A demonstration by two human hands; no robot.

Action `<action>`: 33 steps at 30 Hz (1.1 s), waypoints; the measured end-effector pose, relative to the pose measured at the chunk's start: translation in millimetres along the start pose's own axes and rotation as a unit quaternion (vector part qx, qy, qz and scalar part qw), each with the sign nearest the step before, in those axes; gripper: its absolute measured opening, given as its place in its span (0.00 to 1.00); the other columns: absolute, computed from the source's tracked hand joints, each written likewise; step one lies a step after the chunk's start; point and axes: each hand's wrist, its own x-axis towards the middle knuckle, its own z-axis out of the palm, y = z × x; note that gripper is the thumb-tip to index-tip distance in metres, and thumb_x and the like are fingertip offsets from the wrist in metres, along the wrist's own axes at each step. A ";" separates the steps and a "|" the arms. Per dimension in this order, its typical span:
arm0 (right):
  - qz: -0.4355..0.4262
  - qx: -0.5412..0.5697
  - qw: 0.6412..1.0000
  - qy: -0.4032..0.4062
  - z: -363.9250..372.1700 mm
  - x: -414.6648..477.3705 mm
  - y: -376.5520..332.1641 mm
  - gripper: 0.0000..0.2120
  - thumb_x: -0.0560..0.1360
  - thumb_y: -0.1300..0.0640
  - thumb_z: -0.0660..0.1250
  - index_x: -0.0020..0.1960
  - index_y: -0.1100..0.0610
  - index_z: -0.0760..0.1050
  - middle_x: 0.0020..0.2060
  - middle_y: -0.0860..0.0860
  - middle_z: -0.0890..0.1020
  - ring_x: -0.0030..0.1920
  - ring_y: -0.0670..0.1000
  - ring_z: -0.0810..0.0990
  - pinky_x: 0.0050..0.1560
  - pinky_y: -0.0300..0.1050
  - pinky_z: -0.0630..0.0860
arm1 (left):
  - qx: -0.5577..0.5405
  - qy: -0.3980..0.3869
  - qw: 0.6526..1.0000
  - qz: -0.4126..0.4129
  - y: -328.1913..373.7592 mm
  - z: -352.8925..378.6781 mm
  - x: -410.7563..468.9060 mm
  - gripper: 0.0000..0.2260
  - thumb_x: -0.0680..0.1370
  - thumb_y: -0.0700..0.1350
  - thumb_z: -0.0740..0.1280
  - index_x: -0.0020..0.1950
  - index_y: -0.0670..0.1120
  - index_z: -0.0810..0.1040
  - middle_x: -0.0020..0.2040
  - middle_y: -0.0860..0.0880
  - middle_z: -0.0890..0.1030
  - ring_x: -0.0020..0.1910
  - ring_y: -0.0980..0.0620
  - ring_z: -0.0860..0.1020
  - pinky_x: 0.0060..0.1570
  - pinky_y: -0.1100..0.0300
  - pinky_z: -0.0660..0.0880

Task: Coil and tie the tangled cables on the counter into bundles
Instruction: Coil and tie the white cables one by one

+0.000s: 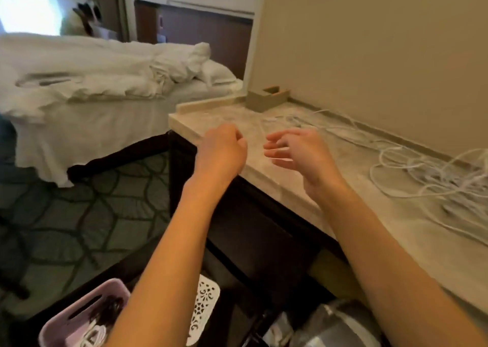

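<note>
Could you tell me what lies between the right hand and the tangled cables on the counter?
In the head view, only bare counter lies between the right hand and the tangled cables; loose strands pass behind.

The counter top (343,167) looks like polished beige-veined stone with a soft sheen, set on a dark varnished wood cabinet (264,228). At 3 o'clock, the cables (422,172) are smooth white plastic. At 10 o'clock, the bedding (105,82) is crumpled white cloth. At 7 o'clock, the pink basket (87,312) is plastic.
</note>
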 end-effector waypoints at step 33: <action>0.190 0.068 0.938 0.282 -372.3 -120.2 93.1 0.09 0.79 0.61 0.57 0.52 0.62 0.75 0.40 0.56 0.82 0.35 0.50 0.81 0.39 0.42 0.77 | 0.086 -0.437 0.771 0.455 276.7 256.5 -110.5 0.06 0.76 0.36 0.64 0.53 0.39 0.76 0.53 0.42 0.78 0.49 0.47 0.76 0.40 0.62 0.66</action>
